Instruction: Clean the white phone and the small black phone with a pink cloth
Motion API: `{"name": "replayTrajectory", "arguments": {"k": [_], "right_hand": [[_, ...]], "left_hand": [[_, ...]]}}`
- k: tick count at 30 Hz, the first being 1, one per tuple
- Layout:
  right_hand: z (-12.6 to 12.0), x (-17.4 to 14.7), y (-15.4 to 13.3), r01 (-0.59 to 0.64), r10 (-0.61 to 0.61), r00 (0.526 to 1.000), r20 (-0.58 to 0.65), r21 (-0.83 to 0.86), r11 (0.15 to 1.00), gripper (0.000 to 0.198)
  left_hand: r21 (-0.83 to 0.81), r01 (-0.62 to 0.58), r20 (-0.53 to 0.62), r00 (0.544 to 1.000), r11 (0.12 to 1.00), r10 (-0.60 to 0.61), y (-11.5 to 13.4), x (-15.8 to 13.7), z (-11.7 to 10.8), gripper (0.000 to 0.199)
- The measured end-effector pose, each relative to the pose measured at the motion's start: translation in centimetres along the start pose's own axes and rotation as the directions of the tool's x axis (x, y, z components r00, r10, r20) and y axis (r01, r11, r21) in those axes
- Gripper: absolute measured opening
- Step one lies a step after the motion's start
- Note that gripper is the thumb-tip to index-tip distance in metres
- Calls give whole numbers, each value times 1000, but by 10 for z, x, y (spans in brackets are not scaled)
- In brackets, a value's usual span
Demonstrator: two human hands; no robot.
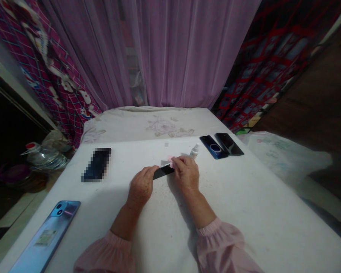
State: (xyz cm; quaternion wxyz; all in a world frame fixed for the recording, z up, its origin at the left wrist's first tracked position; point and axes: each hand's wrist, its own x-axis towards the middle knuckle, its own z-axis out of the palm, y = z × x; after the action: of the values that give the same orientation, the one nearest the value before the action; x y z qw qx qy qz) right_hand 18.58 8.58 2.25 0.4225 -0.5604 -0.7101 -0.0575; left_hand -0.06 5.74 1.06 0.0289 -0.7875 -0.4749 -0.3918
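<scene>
Over the middle of the white-covered table, my left hand is closed around one end of a dark phone, which is tilted with its long side toward me. A small pink cloth is pinched in the fingers of my right hand and touches the phone's upper edge at the other end. My right fingertips are partly hidden behind the cloth. Just beyond my right hand a small white spray bottle leans to the right. A grey piece, partly covered, shows behind the phone.
A blue phone and a black phone lie at the back right. At the left are a blurred-out dark phone and a light blue phone, camera side up. A small grey square lies farther back. Purple curtains hang behind.
</scene>
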Motion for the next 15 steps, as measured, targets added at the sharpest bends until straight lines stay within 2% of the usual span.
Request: {"name": "replayTrajectory", "arguments": {"k": [5,11,15], "right_hand": [[1,0,-4,5,-5,1000,3,5,1000,19],[2,-1,-4,26,-27,999,29,18,999,22],[2,-2,-6,3,-3,1000,14,13,1000,22]], "left_hand": [[-30,12,21,1000,999,-11,0,-1,0,34],[81,-2,112,994,997,-7,5,3,3,38],[37,27,116,993,999,-31,8,6,5,36]]}}
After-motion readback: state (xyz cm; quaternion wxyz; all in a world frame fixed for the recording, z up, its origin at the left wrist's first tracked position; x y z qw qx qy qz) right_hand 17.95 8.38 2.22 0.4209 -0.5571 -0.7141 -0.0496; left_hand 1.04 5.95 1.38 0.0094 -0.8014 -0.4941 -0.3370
